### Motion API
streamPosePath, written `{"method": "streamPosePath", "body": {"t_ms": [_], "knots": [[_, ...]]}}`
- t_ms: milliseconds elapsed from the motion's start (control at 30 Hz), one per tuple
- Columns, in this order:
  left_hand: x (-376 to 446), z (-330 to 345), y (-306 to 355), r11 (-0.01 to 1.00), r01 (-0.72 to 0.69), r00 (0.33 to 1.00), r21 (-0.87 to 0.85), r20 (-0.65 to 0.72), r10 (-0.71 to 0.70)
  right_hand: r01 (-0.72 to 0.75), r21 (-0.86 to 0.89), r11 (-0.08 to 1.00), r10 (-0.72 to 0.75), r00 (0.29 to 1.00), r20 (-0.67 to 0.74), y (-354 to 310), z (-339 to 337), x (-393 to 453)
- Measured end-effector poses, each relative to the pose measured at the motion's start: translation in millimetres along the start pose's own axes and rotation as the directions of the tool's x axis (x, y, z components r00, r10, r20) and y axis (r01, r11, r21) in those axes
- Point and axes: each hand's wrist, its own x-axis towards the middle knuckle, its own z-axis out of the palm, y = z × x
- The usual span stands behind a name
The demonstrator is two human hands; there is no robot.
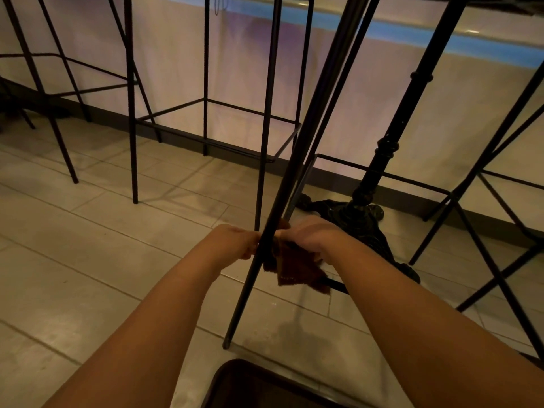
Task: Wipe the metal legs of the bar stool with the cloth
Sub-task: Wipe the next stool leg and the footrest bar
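Stool leg [266, 245] clamped midway between left hand [235, 241] and right hand [309, 235], cloth [294, 267] bunched in right; lower stretch and other legs seemingly left

A: what's around at 12 o'clock?
B: other stools [206, 113] along a pale counter front [176, 54]. Ornate black table base [365, 201] at 2 o'clock, on a tiled floor [88, 245].

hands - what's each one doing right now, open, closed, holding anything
Left hand: closed around the stool leg.
Right hand: closed on the brown cloth, pressing it against the same leg.
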Motion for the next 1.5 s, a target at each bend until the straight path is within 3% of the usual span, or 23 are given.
{"method": "streamPosePath", "body": {"t_ms": [233,433,600,800,933,1233,1400,1500], "knots": [[7,3,22,0.972,0.001,0.995,0.233,0.095,-0.024,0.034,-0.153,0.988,-0.060,0.984,-0.166,1,1,17],[13,-1,20,0.966,-0.030,0.977,0.256,0.213,-0.027,-0.073,0.240,0.968,0.058,0.996,0.066,12,-9,14],[21,5,27,0.951,-0.012,0.976,0.310,0.210,-0.056,-0.008,0.190,0.982,0.026,0.995,-0.093,5,-5,27],[34,12,30,0.946,0.008,0.971,0.324,0.222,-0.084,-0.018,0.225,0.974,0.052,0.988,-0.145,4,-1,28],[40,9,21,0.945,-0.033,0.976,0.325,0.215,-0.040,-0.037,0.356,0.934,0.054,0.998,-0.037,6,-3,28],[47,4,16,0.928,-0.098,0.980,0.360,0.196,0.028,-0.034,0.300,0.953,0.067,0.993,-0.101,2,-4,43],[51,5,19,0.925,-0.080,0.977,0.370,0.215,-0.002,-0.067,0.501,0.863,0.051,0.998,0.046,12,-9,43],[55,6,17,0.927,-0.086,0.973,0.365,0.229,0.000,-0.050,0.540,0.840,0.019,0.998,0.064,13,-11,45]]}}
